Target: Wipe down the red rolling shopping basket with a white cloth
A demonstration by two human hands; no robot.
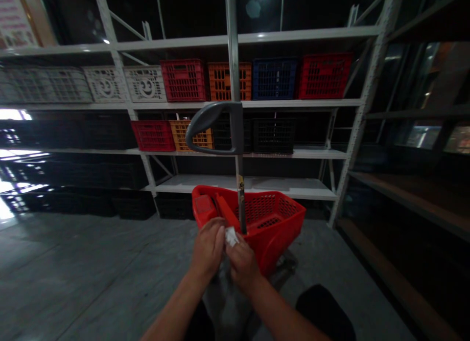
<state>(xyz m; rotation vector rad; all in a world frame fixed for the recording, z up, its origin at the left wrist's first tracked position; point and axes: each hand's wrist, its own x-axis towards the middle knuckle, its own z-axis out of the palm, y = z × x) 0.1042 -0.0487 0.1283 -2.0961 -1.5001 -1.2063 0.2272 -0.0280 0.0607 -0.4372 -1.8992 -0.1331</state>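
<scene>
Left hand (207,248) and right hand (243,266), both grips pinching a small white crumpled scrap (231,236) (material unclear), before a red plastic basket (279,218).

Red mesh-patterned shopping basket (273,218) with grey handle (216,125); shelf crates (253,79) run white (smiley-patterned), red, orange, blue, red.

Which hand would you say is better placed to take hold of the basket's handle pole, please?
Probably the right hand: it lies just below the pole at the near rim of the red basket. The left hand sits farther to the side. Both pinch a white scrap.
</scene>
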